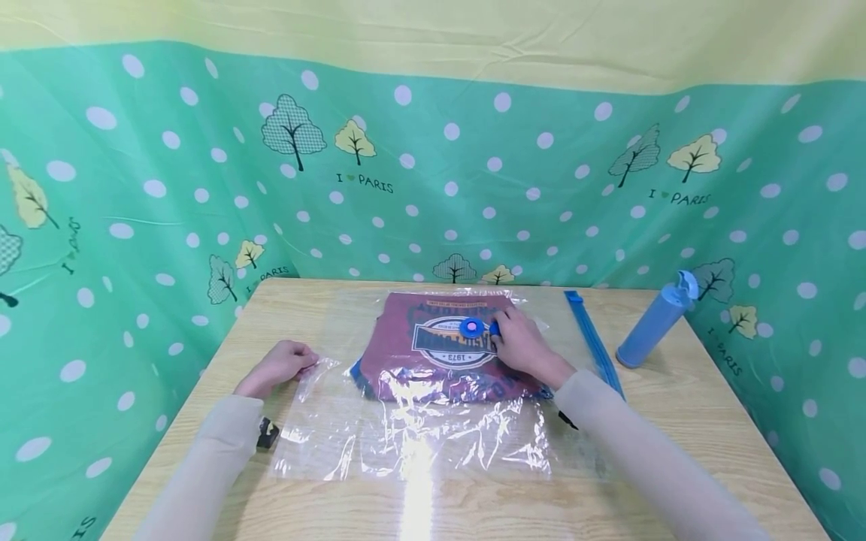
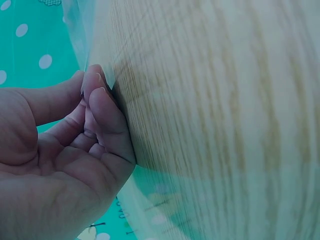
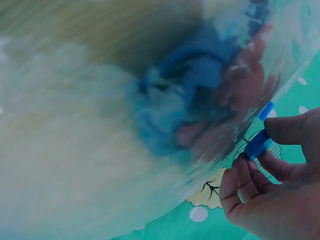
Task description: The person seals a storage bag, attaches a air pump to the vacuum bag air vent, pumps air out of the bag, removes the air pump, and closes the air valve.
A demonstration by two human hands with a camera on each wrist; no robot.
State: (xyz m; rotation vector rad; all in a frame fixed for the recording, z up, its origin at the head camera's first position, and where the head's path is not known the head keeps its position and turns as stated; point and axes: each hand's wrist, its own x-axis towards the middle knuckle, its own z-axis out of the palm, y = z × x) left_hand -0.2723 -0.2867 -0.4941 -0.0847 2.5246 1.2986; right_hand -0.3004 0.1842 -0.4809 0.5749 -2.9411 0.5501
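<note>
A clear plastic bag (image 1: 325, 436) lies flat on the counter (image 1: 338, 511), with a folded maroon shirt (image 1: 399, 330), printed on the front, inside it; some blue cloth (image 1: 361, 380) shows under the shirt's edge. A round blue valve (image 1: 472, 327) sits on the bag over the shirt. The right hand (image 1: 521, 342) pinches a small blue cap (image 3: 258, 144) just beside it. The left hand (image 1: 287, 361), thumb meeting fingertips, pinches the bag's left edge. A blue strip (image 1: 594, 342) runs along the bag's right side, partly hidden by the right sleeve (image 1: 643, 443). Beyond it stands a blue cylinder (image 1: 652, 327) with a handle; a green dotted curtain (image 1: 453, 165) hangs behind.
</note>
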